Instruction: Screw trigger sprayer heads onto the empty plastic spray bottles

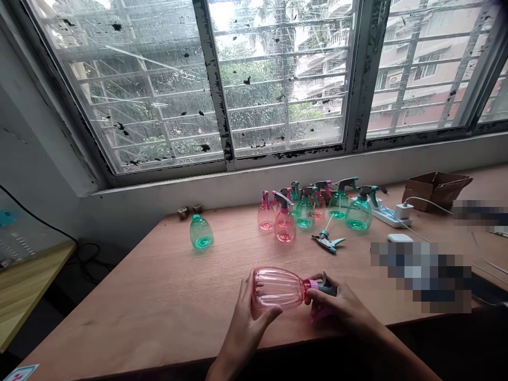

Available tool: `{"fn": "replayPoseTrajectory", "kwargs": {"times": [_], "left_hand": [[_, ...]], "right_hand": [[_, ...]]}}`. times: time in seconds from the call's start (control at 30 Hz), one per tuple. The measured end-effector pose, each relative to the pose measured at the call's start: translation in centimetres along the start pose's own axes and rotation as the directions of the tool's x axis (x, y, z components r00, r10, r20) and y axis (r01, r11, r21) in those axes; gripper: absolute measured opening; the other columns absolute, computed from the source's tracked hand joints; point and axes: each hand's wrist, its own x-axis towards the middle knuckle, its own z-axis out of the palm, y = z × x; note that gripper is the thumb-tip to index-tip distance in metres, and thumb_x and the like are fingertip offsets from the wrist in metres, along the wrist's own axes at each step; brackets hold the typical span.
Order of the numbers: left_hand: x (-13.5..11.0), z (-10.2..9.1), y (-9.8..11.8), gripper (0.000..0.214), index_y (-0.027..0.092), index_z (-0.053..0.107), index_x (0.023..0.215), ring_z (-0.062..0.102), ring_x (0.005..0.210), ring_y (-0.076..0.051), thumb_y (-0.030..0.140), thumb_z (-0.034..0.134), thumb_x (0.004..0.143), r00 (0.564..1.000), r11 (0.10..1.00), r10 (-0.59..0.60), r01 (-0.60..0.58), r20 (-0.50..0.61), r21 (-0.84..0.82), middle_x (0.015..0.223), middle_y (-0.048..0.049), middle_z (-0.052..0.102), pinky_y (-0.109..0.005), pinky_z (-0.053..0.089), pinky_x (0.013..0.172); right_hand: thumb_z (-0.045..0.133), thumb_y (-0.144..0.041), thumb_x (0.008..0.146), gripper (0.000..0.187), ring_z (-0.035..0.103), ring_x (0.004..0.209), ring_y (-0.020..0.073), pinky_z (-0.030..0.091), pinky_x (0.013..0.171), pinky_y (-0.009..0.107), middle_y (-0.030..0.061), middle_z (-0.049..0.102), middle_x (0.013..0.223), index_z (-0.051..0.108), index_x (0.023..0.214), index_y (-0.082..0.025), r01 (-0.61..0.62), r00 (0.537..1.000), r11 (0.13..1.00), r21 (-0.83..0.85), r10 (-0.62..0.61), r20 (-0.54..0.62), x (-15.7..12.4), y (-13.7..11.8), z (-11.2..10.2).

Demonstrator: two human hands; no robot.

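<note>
A pink spray bottle [278, 287] lies sideways just above the wooden table [166, 286], near its front edge. My left hand [248, 323] cups the bottle's base and body from below. My right hand [337, 307] is closed around the grey and pink spray head [323, 287] at the bottle's neck. A headless green bottle [201, 233] stands alone at the left. A loose teal spray head [328, 242] with its tube lies on the table behind my hands.
Several pink and green spray bottles [313, 209] with heads stand in a group near the window sill. A white power strip [391, 214] with a plug and cable lies at the right, beside a cardboard box [434, 188]. A lower wooden table [27, 280] stands at the left.
</note>
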Motion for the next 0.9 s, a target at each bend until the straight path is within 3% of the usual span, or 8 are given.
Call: {"fn": "replayPoseTrajectory", "kwargs": {"times": [0.07, 0.2, 0.3, 0.5, 0.7, 0.8, 0.9], "left_hand": [[0.0, 0.0, 0.1, 0.086, 0.026, 0.032, 0.152, 0.04, 0.141, -0.035, 0.039, 0.077, 0.08, 1.0, 0.999, 0.018, -0.018, -0.001, 0.035, 0.151, -0.0123, 0.045, -0.05, 0.027, 0.12], [0.0, 0.0, -0.4, 0.09, 0.033, 0.02, 0.155, 0.034, 0.146, -0.032, 0.034, 0.074, 0.083, 0.998, 0.992, 0.058, -0.06, 0.021, 0.113, 0.159, -0.0071, 0.035, -0.052, 0.018, 0.123], [0.0, 0.0, -0.7, 0.095, 0.029, 0.014, 0.157, 0.026, 0.149, -0.033, 0.035, 0.074, 0.084, 0.998, 0.992, 0.054, -0.058, 0.041, 0.113, 0.162, -0.0095, 0.029, -0.052, 0.013, 0.124], [0.1, 0.1, 0.1, 0.078, 0.021, 0.035, 0.15, 0.04, 0.142, -0.035, 0.041, 0.072, 0.085, 0.999, 0.999, 0.033, -0.033, 0.038, 0.021, 0.15, -0.0148, 0.047, -0.049, 0.027, 0.12], [0.0, 0.2, -0.2, 0.09, 0.031, 0.021, 0.155, 0.039, 0.142, -0.032, 0.036, 0.074, 0.083, 0.999, 0.996, 0.03, -0.028, -0.022, 0.085, 0.155, -0.0087, 0.04, -0.049, 0.024, 0.121], [0.0, 0.1, -0.8, 0.096, 0.028, 0.013, 0.156, 0.041, 0.14, -0.03, 0.034, 0.074, 0.082, 1.0, 0.997, 0.026, -0.026, -0.003, 0.079, 0.151, -0.0107, 0.042, -0.049, 0.023, 0.121], [0.0, 0.1, -1.0, 0.104, 0.026, 0.014, 0.156, 0.049, 0.132, -0.032, 0.038, 0.079, 0.077, 1.0, 1.0, 0.0, 0.0, -0.009, 0.029, 0.146, -0.0138, 0.045, -0.05, 0.033, 0.116]], "right_hand": [[0.079, -0.049, 0.077, 0.038, 0.067, 0.058, 0.0176, 0.056, 0.059, 0.031, 0.0024, 0.073, 0.074, 0.064, 0.09, -0.017, 0.006, 1.0, 1.0, 0.016, -0.006, -0.009, 0.0, 0.1, 0.0], [0.078, -0.049, 0.078, 0.037, 0.066, 0.058, 0.0172, 0.057, 0.059, 0.033, 0.0018, 0.072, 0.072, 0.063, 0.087, -0.017, 0.006, 1.0, 0.998, 0.059, -0.004, -0.029, 0.2, 0.3, -0.1], [0.079, -0.048, 0.078, 0.038, 0.067, 0.058, 0.0172, 0.057, 0.059, 0.033, 0.0022, 0.072, 0.074, 0.063, 0.09, -0.017, 0.0, 1.0, 0.998, 0.056, 0.001, -0.016, 0.2, 0.3, -0.1], [0.079, -0.047, 0.078, 0.036, 0.068, 0.059, 0.0179, 0.057, 0.059, 0.031, 0.0026, 0.072, 0.074, 0.063, 0.091, -0.017, 0.004, 1.0, 1.0, 0.003, -0.004, 0.002, 0.0, 0.2, 0.0], [0.078, -0.048, 0.079, 0.036, 0.067, 0.058, 0.0172, 0.059, 0.059, 0.033, 0.0026, 0.071, 0.074, 0.064, 0.087, -0.016, 0.008, 0.999, 0.998, 0.064, -0.006, -0.031, 0.2, 0.2, 0.0], [0.079, -0.047, 0.079, 0.036, 0.067, 0.058, 0.0172, 0.06, 0.058, 0.033, 0.0024, 0.07, 0.074, 0.064, 0.088, -0.016, 0.011, 1.0, 0.997, 0.081, -0.009, -0.023, 0.2, 0.3, -0.1], [0.08, -0.046, 0.078, 0.037, 0.067, 0.058, 0.0173, 0.061, 0.058, 0.034, 0.0024, 0.071, 0.074, 0.064, 0.09, -0.016, 0.015, 1.0, 0.995, 0.094, -0.013, -0.02, 0.2, 0.4, -0.1]]}}
